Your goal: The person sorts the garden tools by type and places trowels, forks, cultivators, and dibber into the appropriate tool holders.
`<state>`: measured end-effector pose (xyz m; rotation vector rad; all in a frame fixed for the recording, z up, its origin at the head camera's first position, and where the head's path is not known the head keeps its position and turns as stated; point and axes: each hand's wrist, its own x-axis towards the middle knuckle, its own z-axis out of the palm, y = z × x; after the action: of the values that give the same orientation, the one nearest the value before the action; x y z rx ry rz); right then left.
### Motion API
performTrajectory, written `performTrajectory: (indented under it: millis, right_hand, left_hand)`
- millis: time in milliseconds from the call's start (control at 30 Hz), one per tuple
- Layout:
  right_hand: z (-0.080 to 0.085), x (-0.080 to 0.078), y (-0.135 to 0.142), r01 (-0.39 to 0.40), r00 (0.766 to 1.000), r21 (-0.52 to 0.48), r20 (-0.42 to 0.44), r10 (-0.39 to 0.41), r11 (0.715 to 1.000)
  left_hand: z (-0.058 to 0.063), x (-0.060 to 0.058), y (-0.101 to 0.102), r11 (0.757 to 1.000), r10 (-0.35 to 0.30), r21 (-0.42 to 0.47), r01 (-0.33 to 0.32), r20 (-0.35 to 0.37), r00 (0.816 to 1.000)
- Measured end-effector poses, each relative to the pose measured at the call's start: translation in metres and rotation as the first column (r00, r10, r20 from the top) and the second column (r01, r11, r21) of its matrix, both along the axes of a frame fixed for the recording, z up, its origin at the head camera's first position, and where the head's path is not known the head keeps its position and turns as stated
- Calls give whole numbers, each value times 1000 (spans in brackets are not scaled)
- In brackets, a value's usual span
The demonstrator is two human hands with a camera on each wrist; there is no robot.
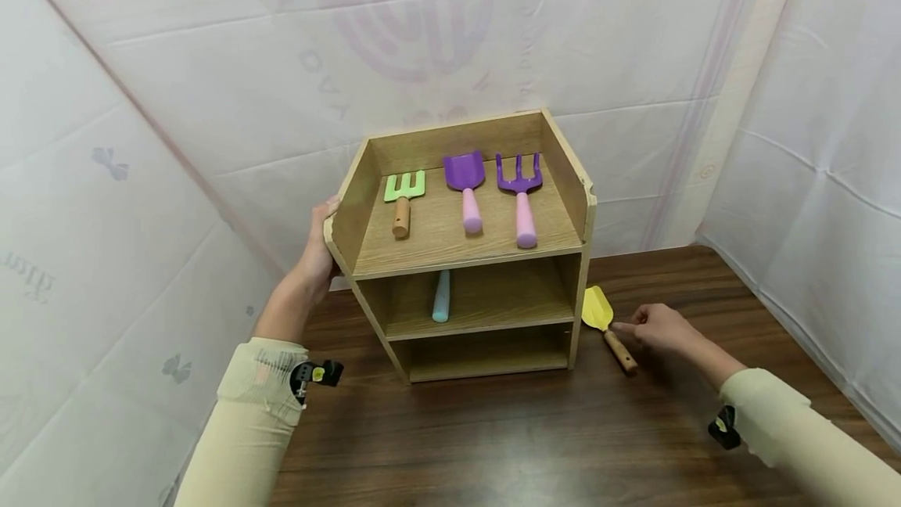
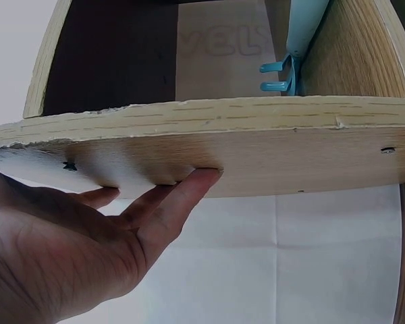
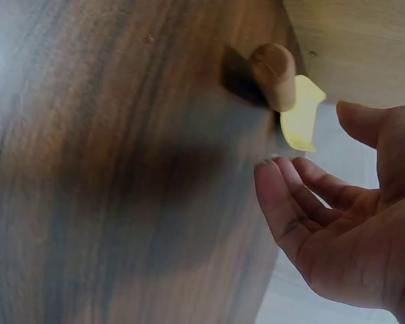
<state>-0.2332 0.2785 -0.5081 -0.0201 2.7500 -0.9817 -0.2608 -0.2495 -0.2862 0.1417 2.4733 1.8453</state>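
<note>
My left hand [image 1: 314, 253] rests on the left outer side of a wooden shelf unit [image 1: 457, 260]. In the left wrist view its fingers [image 2: 182, 202] press against the side panel. To the right of the unit, a yellow toy shovel [image 1: 598, 307] with a wooden handle lies on the table. My right hand [image 1: 662, 329] is just beside it, fingers loosely bent. The right wrist view shows a gap between the hand [image 3: 344, 223] and the wooden handle [image 3: 275, 74]; nothing is in the fingers.
On the top shelf lie a green toy fork [image 1: 404, 198], a purple shovel [image 1: 464, 174] with a pink handle and a purple fork [image 1: 522, 202]. A light-blue fork [image 1: 441, 300] lies on the middle shelf. White sheeting [image 1: 795, 147] lines the walls around the brown table [image 1: 507, 444].
</note>
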Motion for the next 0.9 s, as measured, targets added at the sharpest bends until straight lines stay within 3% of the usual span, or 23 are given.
performTrajectory:
  millis: [100, 267, 600, 667, 767, 900]
  right_hand:
    - [-9, -2, -3, -5, 998, -54, 62, 8, 999]
    - [-17, -4, -8, 3, 995, -67, 95, 3, 998]
    - [-16, -9, -17, -34, 988, -85, 145, 46, 996]
    - [-16, -8, -18, -28, 982, -148, 179, 55, 989]
    - [-16, -8, -18, 2, 959, -324, 270, 91, 946]
    - [-19, -7, -15, 49, 918, -520, 361, 166, 853]
  left_hand:
    - [0, 0, 1, 1000, 1, 1, -1, -2, 1000]
    - [1, 0, 1, 1000, -1, 9, 1, 5, 1000]
    - [-2, 0, 0, 1000, -7, 2, 7, -10, 1000]
    - [-2, -1, -1, 1000, -11, -1, 11, -14, 1000]
    - [-2, -1, -1, 1000, -17, -12, 17, -28, 999]
    - [-2, -2, -1, 999, -28, -17, 28, -40, 999]
